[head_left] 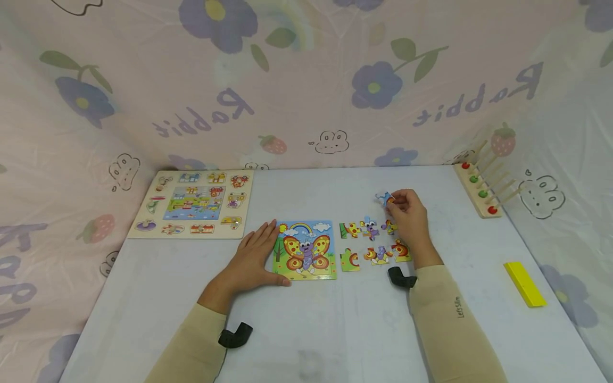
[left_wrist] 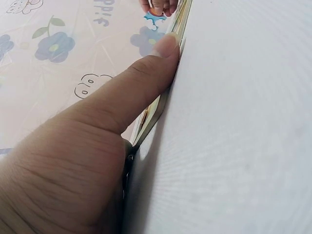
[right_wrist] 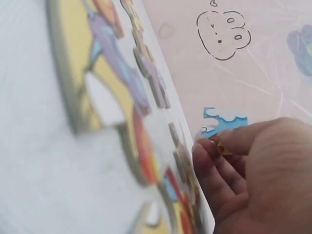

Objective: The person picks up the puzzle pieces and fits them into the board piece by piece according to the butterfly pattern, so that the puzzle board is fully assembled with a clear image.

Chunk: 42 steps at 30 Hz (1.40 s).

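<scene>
A square butterfly puzzle board (head_left: pixel 306 250) lies flat on the table. My left hand (head_left: pixel 254 258) rests at its left side, fingers straight, with the thumb (left_wrist: pixel 141 73) along the near edge. My right hand (head_left: pixel 409 218) is raised behind the loose pieces and pinches a blue and white jigsaw piece (right_wrist: pixel 226 122) between thumb and fingers. Part of that piece is hidden by the fingers. Under and beside the right hand lie several loose jigsaw pieces in two rows, among them a green corner piece (head_left: pixel 349 260) and a purple piece (head_left: pixel 370 229).
A wooden picture board (head_left: pixel 139 226) with several shaped pieces lies at the back left. At the back right stands a wooden peg rack (head_left: pixel 474 191) with red and green beads. A yellow block (head_left: pixel 524 284) lies near the right edge. Patterned cloth walls surround the white table.
</scene>
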### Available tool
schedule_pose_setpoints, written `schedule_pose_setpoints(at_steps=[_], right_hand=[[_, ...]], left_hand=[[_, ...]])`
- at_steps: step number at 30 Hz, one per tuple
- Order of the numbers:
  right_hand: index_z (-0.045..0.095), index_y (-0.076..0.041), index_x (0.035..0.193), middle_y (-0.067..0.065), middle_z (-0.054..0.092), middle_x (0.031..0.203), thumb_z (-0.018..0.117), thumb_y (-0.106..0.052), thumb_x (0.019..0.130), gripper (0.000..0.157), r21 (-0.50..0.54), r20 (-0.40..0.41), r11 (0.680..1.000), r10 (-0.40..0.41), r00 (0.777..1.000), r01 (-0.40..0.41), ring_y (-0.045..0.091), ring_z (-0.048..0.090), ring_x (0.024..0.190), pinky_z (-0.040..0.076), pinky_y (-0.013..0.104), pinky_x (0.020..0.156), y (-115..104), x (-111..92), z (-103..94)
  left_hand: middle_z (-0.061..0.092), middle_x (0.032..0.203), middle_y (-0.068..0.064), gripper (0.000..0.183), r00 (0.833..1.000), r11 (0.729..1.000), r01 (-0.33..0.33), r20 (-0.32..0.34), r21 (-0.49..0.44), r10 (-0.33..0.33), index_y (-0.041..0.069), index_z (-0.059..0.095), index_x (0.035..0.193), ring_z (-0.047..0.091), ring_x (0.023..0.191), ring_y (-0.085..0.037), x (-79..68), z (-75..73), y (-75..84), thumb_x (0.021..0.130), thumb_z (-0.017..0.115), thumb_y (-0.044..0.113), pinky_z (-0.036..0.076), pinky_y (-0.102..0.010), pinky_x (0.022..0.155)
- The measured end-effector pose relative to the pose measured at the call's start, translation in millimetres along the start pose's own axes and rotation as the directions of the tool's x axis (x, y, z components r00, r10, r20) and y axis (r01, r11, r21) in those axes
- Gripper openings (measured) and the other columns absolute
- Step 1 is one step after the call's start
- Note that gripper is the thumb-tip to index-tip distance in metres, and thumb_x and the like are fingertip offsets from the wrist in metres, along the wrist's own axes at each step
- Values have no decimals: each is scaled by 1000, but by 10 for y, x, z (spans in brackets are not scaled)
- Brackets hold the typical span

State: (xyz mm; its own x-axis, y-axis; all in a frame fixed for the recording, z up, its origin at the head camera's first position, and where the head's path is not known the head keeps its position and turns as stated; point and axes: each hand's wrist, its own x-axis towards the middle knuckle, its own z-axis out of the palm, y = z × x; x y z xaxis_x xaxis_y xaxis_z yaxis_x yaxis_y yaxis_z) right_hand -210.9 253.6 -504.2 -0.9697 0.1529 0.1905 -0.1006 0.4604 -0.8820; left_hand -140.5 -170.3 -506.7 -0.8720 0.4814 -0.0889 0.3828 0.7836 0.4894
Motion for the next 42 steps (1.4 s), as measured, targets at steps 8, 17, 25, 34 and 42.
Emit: schedule_pose_setpoints(at_steps=[8,17,25,34,42], right_hand=[[55,-11,160,17,59,118,62,1,109,53,58,8,998,-19,1000,19,23,69,98,59,18,82,-26,6,47],[57,-9,153,17,62,119,65,-8,111,43,-34,-4,998,-57,998,57,26,61,106,50,26,85,-80,-29,136],[64,-11,150,15,62,113,67,-6,109,41,-38,29,996,-84,996,85,24,60,96,49,25,78,-121,-52,207],[66,-6,142,12,66,106,67,-9,110,32,58,164,994,-101,981,93,26,71,88,57,23,70,-205,-128,353],[69,-7,140,11,67,108,69,-9,109,31,91,260,991,-119,958,98,26,72,90,58,26,70,-333,-228,564]], left_hand=[[4,182,-3,142,1000,1000,3,2,1,-3,7,16,175,-2,166,-23,0,-6,6,74,86,79,3,-54,130],[4,182,-3,142,1000,1000,6,2,1,-6,7,16,175,-2,166,-23,-4,-6,9,74,86,78,3,-54,130],[4,182,-3,142,1000,1000,8,4,1,-8,7,16,175,-2,166,-23,-5,-14,17,74,87,78,3,-54,130],[7,182,-6,142,1000,1000,0,-6,-14,0,5,18,174,0,166,-25,-10,-22,26,73,88,77,4,-56,130],[5,182,-4,141,1000,1000,5,-2,-16,-5,7,17,175,-1,166,-23,-5,-13,20,74,88,76,3,-55,130]])
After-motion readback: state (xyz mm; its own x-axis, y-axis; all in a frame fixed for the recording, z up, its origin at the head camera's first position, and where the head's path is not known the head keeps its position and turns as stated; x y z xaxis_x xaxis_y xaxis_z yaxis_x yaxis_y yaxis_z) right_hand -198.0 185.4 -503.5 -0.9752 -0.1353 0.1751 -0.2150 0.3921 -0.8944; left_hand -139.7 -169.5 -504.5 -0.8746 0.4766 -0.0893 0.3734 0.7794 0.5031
